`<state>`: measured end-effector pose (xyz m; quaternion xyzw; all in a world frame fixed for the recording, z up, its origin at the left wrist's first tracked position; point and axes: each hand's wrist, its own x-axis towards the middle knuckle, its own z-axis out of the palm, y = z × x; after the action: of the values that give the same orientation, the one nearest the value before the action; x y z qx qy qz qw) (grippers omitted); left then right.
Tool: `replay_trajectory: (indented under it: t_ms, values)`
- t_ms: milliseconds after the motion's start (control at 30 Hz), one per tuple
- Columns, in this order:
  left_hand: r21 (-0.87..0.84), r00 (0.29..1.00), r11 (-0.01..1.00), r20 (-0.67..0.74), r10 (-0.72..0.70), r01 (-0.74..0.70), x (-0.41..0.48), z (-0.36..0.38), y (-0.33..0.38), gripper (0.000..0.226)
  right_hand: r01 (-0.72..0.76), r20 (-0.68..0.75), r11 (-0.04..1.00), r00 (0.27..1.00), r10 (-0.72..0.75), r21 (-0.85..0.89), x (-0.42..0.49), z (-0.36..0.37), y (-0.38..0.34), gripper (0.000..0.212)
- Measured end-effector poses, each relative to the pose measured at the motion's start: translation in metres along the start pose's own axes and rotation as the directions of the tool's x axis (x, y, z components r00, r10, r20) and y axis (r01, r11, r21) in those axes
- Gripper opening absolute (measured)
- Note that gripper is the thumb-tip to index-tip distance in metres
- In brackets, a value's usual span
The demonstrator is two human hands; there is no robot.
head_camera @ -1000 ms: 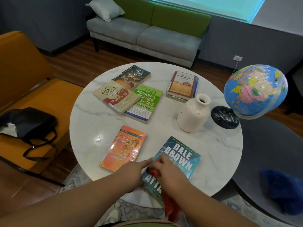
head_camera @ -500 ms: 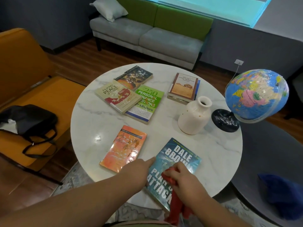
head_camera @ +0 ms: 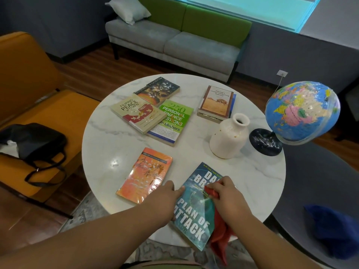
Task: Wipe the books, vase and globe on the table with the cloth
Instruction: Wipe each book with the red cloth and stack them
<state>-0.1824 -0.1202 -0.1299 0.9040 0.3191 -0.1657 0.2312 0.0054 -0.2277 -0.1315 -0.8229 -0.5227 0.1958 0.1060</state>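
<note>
Fingers (head_camera: 223, 183) press red cloth (head_camera: 219, 235) near book (head_camera: 194, 210) edge.

Glossy paperback covers (head_camera: 196, 208) catch the light on a polished white marble table (head_camera: 108, 144), beside a smooth glazed ceramic vase (head_camera: 229, 136), a shiny plastic globe (head_camera: 302, 111) and soft red cloth (head_camera: 220, 237)

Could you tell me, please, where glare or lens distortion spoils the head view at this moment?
In the head view, glare whitens the glossy cover of the orange paperback book and makes a bright spot on the round white marble table beside it; wide-angle distortion bends the frame edges, so the blue globe seems to lean outward; the teal-lit window is overexposed.
</note>
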Motion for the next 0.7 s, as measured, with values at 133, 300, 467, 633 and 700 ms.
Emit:
replay_trajectory:
  t_ms: [133, 300, 467, 633, 700]
  values:
    - [0.011, 1.000, 1.000, 0.025, -0.013, 0.013, 0.002, 0.001, 0.000, 0.091, 0.198, 0.197, 0.980, 0.960, -0.198, 0.023, -0.006, 0.009, -0.006, 0.036]
    - [-0.003, 0.999, 1.000, 0.020, -0.028, 0.029, 0.003, 0.002, 0.000, 0.091, -0.008, -0.030, 1.000, 1.000, 0.008, 0.020, 0.009, 0.005, -0.001, 0.029]
    - [0.004, 1.000, 1.000, 0.008, -0.028, 0.028, 0.002, 0.001, -0.001, 0.089, 0.150, 0.178, 0.988, 0.972, -0.155, 0.044, 0.007, 0.002, -0.005, 0.033]
    - [0.019, 1.000, 1.000, 0.008, -0.020, 0.020, 0.003, 0.002, -0.001, 0.089, 0.016, 0.041, 0.999, 0.999, -0.018, 0.044, 0.013, 0.006, -0.018, 0.028]
    - [0.014, 1.000, 1.000, 0.008, -0.022, 0.022, 0.003, 0.003, -0.002, 0.088, 0.102, 0.156, 0.993, 0.982, -0.111, 0.061, 0.006, 0.010, -0.021, 0.030]
